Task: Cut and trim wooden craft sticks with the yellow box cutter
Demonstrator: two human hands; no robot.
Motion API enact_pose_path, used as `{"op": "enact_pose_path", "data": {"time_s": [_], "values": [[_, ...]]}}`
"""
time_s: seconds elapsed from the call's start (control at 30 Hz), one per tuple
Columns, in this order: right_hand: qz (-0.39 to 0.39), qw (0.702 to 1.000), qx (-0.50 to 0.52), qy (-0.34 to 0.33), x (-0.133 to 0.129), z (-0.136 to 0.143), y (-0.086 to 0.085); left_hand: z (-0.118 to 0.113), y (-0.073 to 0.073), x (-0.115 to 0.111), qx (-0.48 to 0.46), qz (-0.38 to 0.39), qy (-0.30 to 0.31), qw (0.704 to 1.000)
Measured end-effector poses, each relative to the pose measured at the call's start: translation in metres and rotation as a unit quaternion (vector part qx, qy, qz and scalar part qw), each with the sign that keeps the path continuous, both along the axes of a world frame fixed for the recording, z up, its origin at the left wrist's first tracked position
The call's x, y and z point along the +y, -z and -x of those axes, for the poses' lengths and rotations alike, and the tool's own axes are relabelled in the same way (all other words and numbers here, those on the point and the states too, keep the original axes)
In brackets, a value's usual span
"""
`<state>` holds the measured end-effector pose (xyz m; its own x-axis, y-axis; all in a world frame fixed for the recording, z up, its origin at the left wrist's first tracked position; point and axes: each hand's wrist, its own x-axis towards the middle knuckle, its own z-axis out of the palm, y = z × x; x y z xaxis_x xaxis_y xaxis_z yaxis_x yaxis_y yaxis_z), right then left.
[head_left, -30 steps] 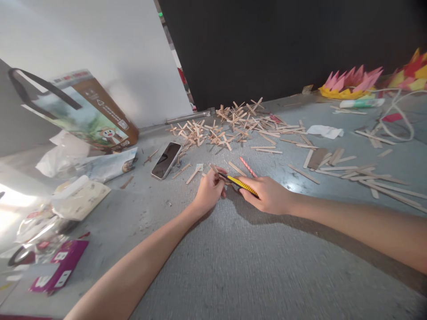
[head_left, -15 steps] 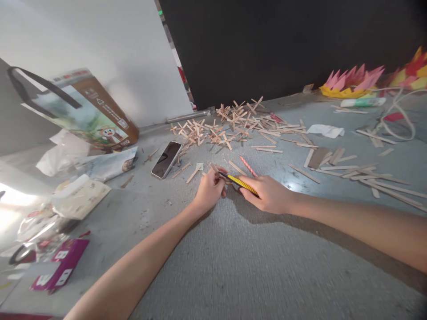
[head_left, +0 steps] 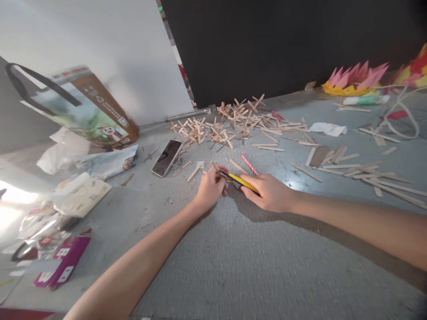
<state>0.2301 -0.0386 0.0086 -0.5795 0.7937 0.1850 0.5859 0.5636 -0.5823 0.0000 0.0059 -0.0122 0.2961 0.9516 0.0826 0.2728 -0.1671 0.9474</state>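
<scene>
My left hand is closed, fingers curled, pinching a wooden craft stick whose end sticks up past the fingers. My right hand is wrapped round a utility knife with a ribbed yellow and black body. The knife points left, and its dark front end meets the stick at my left fingertips. Those fingers partly hide the contact. Just beyond my hands, a red-and-white patterned stick and a loose craft stick lie on the grey table.
Crossed craft sticks are heaped at the back, with more loose sticks at right. A phone lies left of my hands. Further left are a carton bag, wrappers and a purple box. A pink paper crown stands back right.
The view has shifted slightly. My hands keep nearly the same pose, with the knife still against the craft stick; no grip has visibly changed.
</scene>
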Motion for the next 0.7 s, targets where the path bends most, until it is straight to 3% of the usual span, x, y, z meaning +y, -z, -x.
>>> {"op": "enact_pose_path", "data": {"time_s": [0.7], "values": [[0.000, 1.000, -0.011, 0.001, 0.0000, -0.0008, 0.0004, -0.0018, -0.0036, -0.0024, -0.014, -0.004, 0.005, 1.000]]}}
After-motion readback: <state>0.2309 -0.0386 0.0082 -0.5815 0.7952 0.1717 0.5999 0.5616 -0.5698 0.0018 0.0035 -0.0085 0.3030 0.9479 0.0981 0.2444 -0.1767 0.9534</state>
